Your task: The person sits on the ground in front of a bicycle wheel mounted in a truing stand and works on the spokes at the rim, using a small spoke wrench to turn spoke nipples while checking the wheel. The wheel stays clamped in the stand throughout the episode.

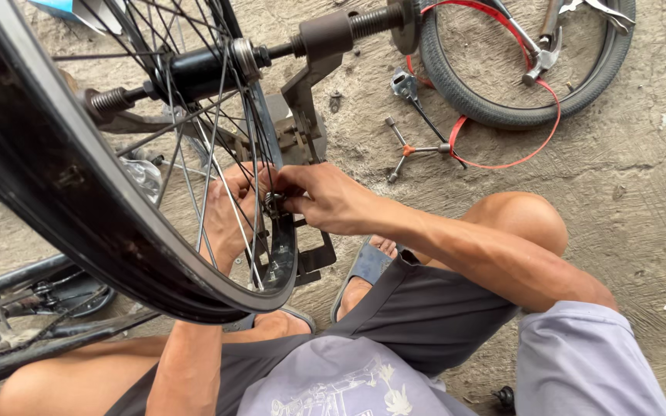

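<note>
Rough concrete floor (641, 192) is spreading under us as we are squatting over a wheel (102, 200) mounted in a stand (310, 100). Its axle is running from lower left to upper right across the view, so the rim is standing on edge and curving down toward our knees. Our right hand (325, 199) is reaching in from the right and pinching a small metal tool (274, 204) against a spoke (233, 202) near the rim, fingers closed narrowly. Our left hand (233, 212) is sitting behind the spokes, fingers curled around them just beside the tool. Farther off, a tyre (526, 69), a red strip (502, 154), a hammer (541, 58) and a three-way wrench (414, 150) are lying on the floor.
</note>
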Demonstrator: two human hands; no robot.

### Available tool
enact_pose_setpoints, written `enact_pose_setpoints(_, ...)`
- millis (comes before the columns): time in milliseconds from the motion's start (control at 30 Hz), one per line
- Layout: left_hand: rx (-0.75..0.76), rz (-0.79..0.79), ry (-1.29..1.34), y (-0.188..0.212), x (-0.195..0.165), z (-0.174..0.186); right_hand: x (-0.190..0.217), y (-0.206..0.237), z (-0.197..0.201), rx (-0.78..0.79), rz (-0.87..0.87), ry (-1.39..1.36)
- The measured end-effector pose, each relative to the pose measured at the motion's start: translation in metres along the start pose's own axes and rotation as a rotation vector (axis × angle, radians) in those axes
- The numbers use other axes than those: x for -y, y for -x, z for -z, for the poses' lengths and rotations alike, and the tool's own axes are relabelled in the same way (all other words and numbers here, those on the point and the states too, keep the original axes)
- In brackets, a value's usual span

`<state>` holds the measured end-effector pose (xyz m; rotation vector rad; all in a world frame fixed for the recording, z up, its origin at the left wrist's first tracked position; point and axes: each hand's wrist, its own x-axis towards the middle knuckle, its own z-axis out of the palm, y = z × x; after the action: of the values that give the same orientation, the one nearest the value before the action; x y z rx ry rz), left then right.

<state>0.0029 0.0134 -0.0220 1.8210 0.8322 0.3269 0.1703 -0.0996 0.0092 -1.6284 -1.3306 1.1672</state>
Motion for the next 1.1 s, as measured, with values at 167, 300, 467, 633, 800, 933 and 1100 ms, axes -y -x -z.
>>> enact_pose_setpoints(167, 0.040, 0.070, 0.157, -0.001, 0.007, -0.002, -0.004, 0.009, -0.008, -0.169, -0.001, 0.068)
enact_pose_setpoints(300, 0.109, 0.082, 0.059, 0.000, 0.018, 0.009, -0.012, 0.005, -0.017, -0.245, 0.127, 0.153)
enact_pose_setpoints(467, 0.326, 0.009, 0.524, 0.012, 0.017, 0.028, -0.017, 0.000, -0.024, -0.273, 0.128, 0.183)
enact_pose_setpoints(633, 0.198, -0.119, 0.165, 0.009, -0.007, 0.016, -0.003, 0.000, -0.019, -0.152, 0.009, 0.219)
enact_pose_setpoints(800, 0.108, 0.116, 0.066, 0.008, -0.009, 0.006, 0.010, 0.012, 0.001, 0.047, 0.079, 0.048)
enact_pose_setpoints(933, 0.112, 0.098, 0.001, 0.007, 0.009, 0.006, 0.014, 0.014, 0.000, 0.034, 0.133, 0.033)
enact_pose_setpoints(1100, 0.114, -0.123, -0.306, 0.005, 0.022, 0.009, 0.013, 0.011, -0.004, 0.022, -0.035, 0.168)
